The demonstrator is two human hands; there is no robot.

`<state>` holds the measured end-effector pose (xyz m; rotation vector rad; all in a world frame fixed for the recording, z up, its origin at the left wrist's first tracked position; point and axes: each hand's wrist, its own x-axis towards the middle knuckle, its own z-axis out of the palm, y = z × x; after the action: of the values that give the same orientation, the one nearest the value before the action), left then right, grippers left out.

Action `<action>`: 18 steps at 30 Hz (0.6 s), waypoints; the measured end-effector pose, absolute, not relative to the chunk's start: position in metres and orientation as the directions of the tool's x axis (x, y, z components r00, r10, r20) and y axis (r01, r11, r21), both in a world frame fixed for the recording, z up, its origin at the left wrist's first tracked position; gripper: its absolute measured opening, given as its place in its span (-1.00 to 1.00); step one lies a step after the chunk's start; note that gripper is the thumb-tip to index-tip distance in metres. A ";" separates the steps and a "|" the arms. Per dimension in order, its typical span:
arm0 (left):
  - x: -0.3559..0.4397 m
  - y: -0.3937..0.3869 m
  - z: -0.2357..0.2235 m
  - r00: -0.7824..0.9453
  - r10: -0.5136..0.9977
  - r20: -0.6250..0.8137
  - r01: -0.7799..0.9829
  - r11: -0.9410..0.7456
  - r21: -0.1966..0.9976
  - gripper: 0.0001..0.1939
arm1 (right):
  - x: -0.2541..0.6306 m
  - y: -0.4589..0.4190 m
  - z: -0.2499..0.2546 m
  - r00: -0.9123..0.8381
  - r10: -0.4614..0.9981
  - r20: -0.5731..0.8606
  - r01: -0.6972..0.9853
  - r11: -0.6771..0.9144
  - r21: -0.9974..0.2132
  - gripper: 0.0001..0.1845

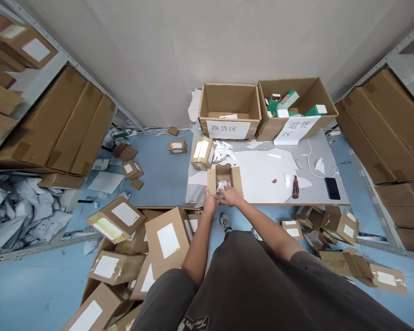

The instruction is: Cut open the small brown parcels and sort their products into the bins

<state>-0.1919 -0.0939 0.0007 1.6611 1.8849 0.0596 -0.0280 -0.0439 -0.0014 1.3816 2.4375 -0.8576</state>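
An open small cardboard box (238, 177) stands at the table's front edge with its flaps spread. My left hand (209, 201) grips its near left corner. My right hand (229, 196) reaches over the box's near side, fingers bent around something small and greyish that I cannot make out. Crumpled white paper (222, 185) lies inside the box, just beyond my right fingers. Close behind on the left sits a taped carton (202, 153) with a white label, beside a heap of white paper scraps (224, 151).
Two large cartons (229, 99) with handwritten signs stand at the table's back; the right one holds green-and-white boxes (287, 100). A red utility knife (295, 187) and a phone (332, 188) lie on the right. Labelled parcels (168, 234) pile up at lower left; shelves flank both sides.
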 end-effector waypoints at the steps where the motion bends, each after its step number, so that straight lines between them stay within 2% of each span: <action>1: -0.190 -0.095 -0.001 -0.020 0.910 -0.414 0.876 0.215 0.432 -0.77 | -0.030 -0.042 -0.002 -0.559 0.686 -0.466 0.824 0.396 -0.406 -0.15; 5: -0.190 -0.096 -0.003 -0.037 0.904 -0.426 0.843 0.257 0.473 -0.83 | -0.029 -0.045 0.002 -0.539 0.673 -0.507 0.838 0.365 -0.406 -0.03; 10: -0.192 -0.095 -0.004 -0.027 0.911 -0.413 0.802 0.266 0.535 -0.83 | 0.001 -0.065 0.022 -0.467 0.833 -0.296 0.858 0.345 -0.380 -0.14; 15: -0.187 -0.099 -0.009 -0.014 0.952 -0.306 0.757 0.210 0.619 -0.84 | 0.020 -0.075 0.025 -0.235 0.819 -0.524 0.962 0.121 -0.244 0.05; 18: -0.182 -0.099 -0.008 0.007 0.966 -0.260 0.729 0.173 0.662 -0.85 | 0.026 -0.073 0.022 -0.201 0.808 -0.554 0.962 0.056 -0.268 0.07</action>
<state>-0.1819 -0.0993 -0.0079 1.6093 1.7746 0.4446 0.0260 -0.0725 0.0219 1.7987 2.0795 -0.8683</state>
